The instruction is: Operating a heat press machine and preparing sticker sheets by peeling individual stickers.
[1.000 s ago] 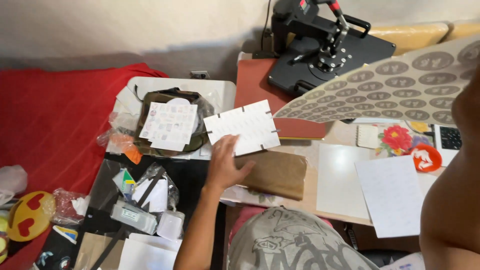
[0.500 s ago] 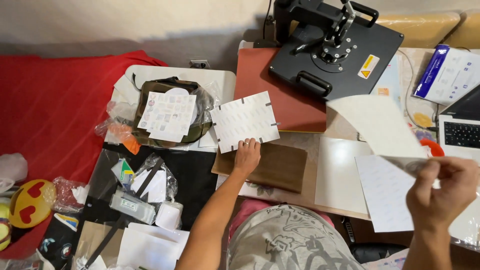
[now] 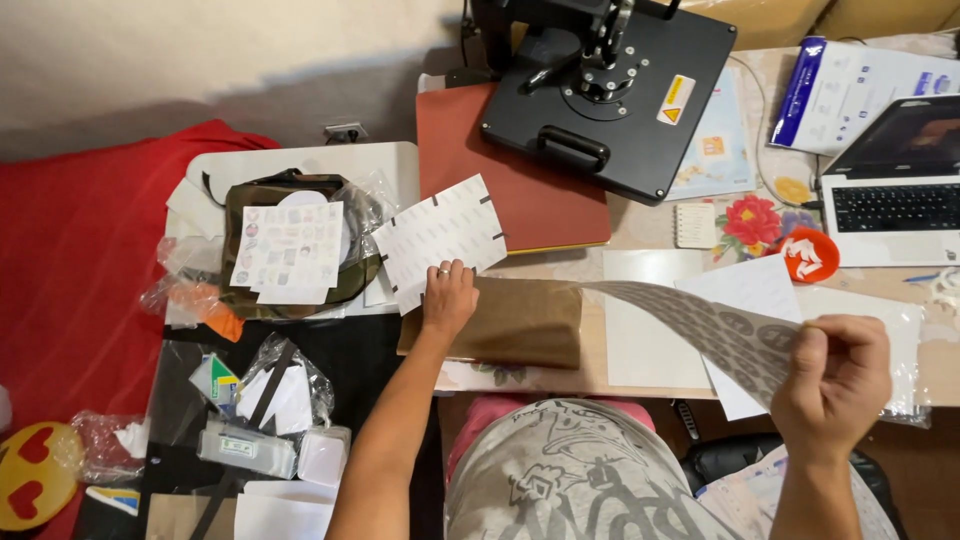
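Sticker sheet (image 3: 715, 325), printed with rows of round grey designs, is pinched at its near corner by the right hand (image 3: 832, 385), fingers clenched on the paper so it curls up and out to the left over the white sheets (image 3: 640, 345) on the table; the left hand (image 3: 448, 297) lies flat with fingers spread, gripping nothing, its fingertips pressing the lower edge of a white notched sheet (image 3: 440, 238) and its palm over the end of a brown paper pad (image 3: 520, 322); that notched sheet sits tilted, overlapping the red base mat (image 3: 530, 205) of a black heat press (image 3: 610, 85), whose upper plate is swung out to the right; left of it a camouflage bag (image 3: 290, 240) carries a small sheet of printed stickers (image 3: 288, 250); a laptop (image 3: 900, 195) stands open at the far right, with a red round object (image 3: 810, 255) and a flower print (image 3: 752, 222) just beside it; clear plastic packets (image 3: 275, 395) lie on the black surface near the left forearm; a red cloth (image 3: 80, 260) covers the far left
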